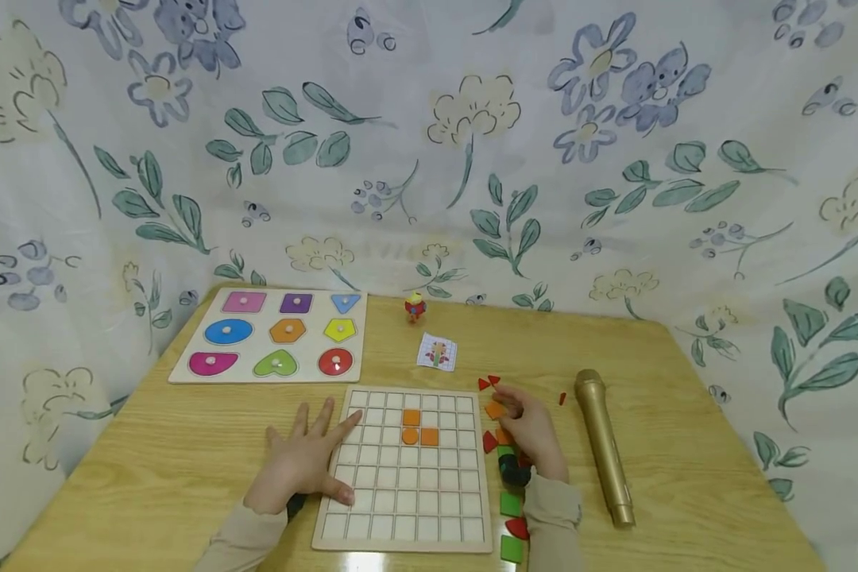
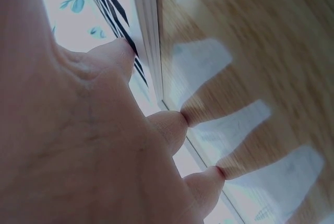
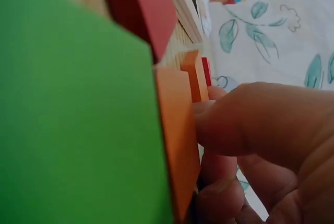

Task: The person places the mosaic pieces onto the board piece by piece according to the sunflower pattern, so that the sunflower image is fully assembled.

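Observation:
My left hand (image 1: 296, 465) rests with fingers spread over the left edge of a wooden grid board (image 1: 429, 548). Its thumb and index fingertip lie on the grid; in the left wrist view other fingertips (image 2: 209, 185) touch the tabletop beside the board. Two orange square tiles (image 1: 430, 437) and an orange rounded tile (image 1: 410, 435) sit in the grid's upper middle cells. Right of the board, my right hand (image 1: 532, 429) pinches an orange tile (image 1: 495, 410) between thumb and fingers. Another orange tile (image 3: 177, 135) and a green tile (image 3: 78, 114) stand close to the right wrist camera.
Red pieces (image 1: 516, 528) and green squares (image 1: 511, 548) line the board's right side. A pattern card (image 1: 438, 352) and small toy figure (image 1: 415, 307) are behind. A knobbed shape puzzle (image 1: 246, 373) lies back left, a gold microphone (image 1: 606, 453) at right. A floral cloth (image 1: 415, 206) hangs behind.

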`<state>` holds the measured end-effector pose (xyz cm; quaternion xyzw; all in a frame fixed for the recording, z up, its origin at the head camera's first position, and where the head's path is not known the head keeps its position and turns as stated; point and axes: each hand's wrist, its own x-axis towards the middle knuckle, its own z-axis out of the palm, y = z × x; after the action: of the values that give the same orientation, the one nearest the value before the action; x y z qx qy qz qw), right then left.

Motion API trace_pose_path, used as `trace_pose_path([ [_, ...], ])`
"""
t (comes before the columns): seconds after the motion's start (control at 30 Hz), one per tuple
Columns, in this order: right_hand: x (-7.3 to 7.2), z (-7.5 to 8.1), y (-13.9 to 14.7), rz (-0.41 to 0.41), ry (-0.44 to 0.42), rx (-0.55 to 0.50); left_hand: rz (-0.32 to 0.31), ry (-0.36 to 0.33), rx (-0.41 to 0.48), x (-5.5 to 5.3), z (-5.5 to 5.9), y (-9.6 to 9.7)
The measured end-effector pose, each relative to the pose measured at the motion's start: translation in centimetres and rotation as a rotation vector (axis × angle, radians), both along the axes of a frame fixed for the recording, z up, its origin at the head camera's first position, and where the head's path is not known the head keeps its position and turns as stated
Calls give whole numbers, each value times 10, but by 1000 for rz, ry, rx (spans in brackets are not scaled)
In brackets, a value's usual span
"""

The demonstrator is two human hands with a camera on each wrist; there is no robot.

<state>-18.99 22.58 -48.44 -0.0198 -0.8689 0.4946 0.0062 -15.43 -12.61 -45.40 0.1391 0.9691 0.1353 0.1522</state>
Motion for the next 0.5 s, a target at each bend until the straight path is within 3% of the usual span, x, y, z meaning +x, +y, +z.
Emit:
trace_pose_path([
  [0.27, -2, -1, -3, -41, -8, 52, 12, -15, 9, 1, 0, -1],
  [0.5, 0, 4, -2, -97, -50, 8, 9, -13, -8, 0, 0, 2],
])
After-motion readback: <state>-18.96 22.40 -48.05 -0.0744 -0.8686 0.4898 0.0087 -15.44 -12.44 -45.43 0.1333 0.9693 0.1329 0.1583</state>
